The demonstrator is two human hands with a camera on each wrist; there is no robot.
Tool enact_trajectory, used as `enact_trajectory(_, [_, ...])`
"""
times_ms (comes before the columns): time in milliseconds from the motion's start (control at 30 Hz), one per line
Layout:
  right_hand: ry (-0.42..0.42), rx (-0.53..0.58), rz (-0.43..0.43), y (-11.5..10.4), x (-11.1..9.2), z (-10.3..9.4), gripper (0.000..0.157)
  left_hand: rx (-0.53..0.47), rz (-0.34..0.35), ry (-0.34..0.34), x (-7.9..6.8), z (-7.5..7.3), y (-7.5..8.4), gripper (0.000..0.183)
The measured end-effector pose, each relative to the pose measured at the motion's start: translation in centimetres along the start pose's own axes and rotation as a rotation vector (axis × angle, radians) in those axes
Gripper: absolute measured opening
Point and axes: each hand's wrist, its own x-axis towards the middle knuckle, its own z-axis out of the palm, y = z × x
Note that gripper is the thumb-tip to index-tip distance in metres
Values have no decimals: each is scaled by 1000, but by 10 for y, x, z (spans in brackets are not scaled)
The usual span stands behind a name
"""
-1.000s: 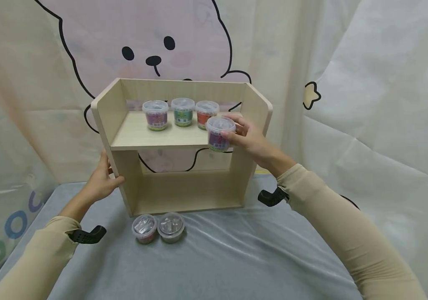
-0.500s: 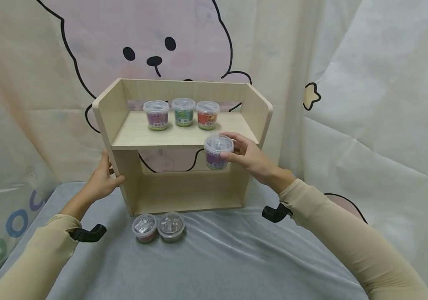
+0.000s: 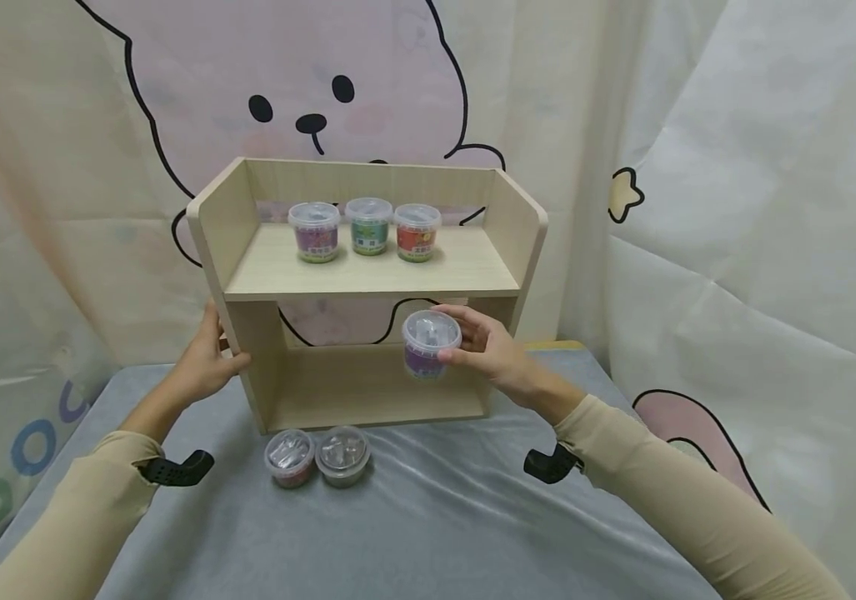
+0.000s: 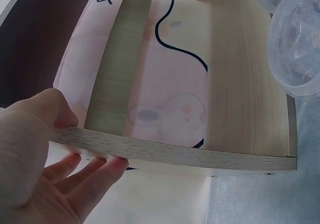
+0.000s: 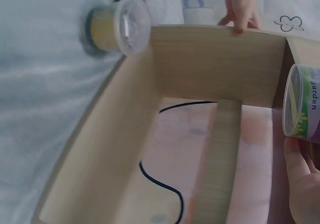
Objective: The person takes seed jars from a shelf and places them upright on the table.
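My right hand (image 3: 498, 354) holds a clear-lidded plastic tub (image 3: 423, 360) with a purple label, in front of the shelf's lower opening. In the right wrist view the tub (image 5: 306, 101) shows the word "garden", and the fingertips (image 5: 295, 159) are partly cut off by the frame. My left hand (image 3: 202, 358) grips the left side panel of the small wooden shelf (image 3: 367, 286). The left wrist view has the thumb (image 4: 62, 106) on one face of the panel and the fingers on the other. Three tubs, purple (image 3: 315, 237), green (image 3: 369, 232) and red (image 3: 416, 237), stand on the upper board.
Two lidded tubs, one reddish (image 3: 290, 458) and one dull-coloured (image 3: 342, 458), sit side by side on the blue-grey cloth (image 3: 435, 533) before the shelf's lower left corner. A printed curtain (image 3: 548, 100) hangs behind the table.
My right hand has lowered the purple-labelled tub from the upper board's front edge to the lower opening, moving slightly left. The left hand keeps its grip on the shelf.
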Motion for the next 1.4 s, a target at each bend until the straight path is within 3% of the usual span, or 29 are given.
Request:
enact_trajectory(633, [12,36,9,65,-8,21,74,2,28,5,-1,1,-3,103])
enact_trajectory(1033, [3,70,34,86,-7,27,74,8,9,7,1,0,-3,108])
enact_trajectory(1400, [-2,41,56,112,-15,33,67,6,39,37,1,2,-4,110])
